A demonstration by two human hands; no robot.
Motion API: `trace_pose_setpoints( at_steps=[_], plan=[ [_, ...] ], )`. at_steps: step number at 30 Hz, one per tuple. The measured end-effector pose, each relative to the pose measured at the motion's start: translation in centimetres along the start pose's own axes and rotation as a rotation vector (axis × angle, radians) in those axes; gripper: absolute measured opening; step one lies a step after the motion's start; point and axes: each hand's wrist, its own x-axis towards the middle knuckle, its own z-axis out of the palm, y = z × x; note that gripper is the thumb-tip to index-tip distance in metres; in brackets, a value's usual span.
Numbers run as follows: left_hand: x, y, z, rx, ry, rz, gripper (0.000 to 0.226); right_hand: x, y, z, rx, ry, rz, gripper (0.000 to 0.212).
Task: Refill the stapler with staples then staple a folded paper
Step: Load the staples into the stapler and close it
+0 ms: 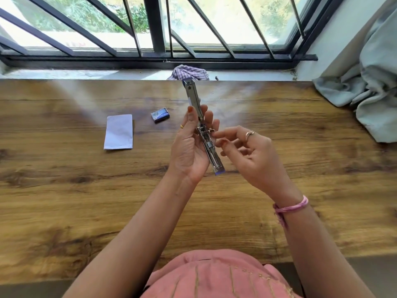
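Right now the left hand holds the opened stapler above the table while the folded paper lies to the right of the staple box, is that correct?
Not quite: in the head view the folded paper lies left of the staple box. The left hand does hold the opened stapler above the table.

Head-worn view, looking down, close over wooden table [64, 190]

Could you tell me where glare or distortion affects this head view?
Head view: pale glare streaks fan across the table around the opened stapler; the window is overexposed; wide-angle bowing curves the sill; the folded paper stays legible.
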Motion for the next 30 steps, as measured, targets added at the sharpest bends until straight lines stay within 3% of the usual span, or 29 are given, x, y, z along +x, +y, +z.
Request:
trace_pose_setpoints(
  at_steps=[3, 7, 16, 24, 30],
  plan=[
    [0.13, -0.04, 0.14, -0.041, -0.005, -0.006, 0.025, 0.02, 0.09, -0.22, -0.262, -0.039, -0.182, 0.022],
    [0.24, -0.14, 0.21, -0.03, 0.01, -0.006, 0.022, 0.23, 0.14, -0.41, -0.405, -0.087, -0.242, 0.026],
    [0.54, 0.22, -0.15, -0.034, 0.006, 0.04, 0.018, 0.03, -0.44, 0.02, -0.196, -0.132, -0.007, 0.033],
    [0.62, 0.08, -0.31, -0.037, 0.011, 0.022, 0.018, -0.31, -0.57, -0.36, -0.013, -0.18, 0.097, 0.026],
    [0.36, -0.14, -0.47, -0.029, 0.014, 0.005, 0.018, -0.32, -0.1, -0.21, -0.141, -0.133, 0.067, 0.016]
  ],
)
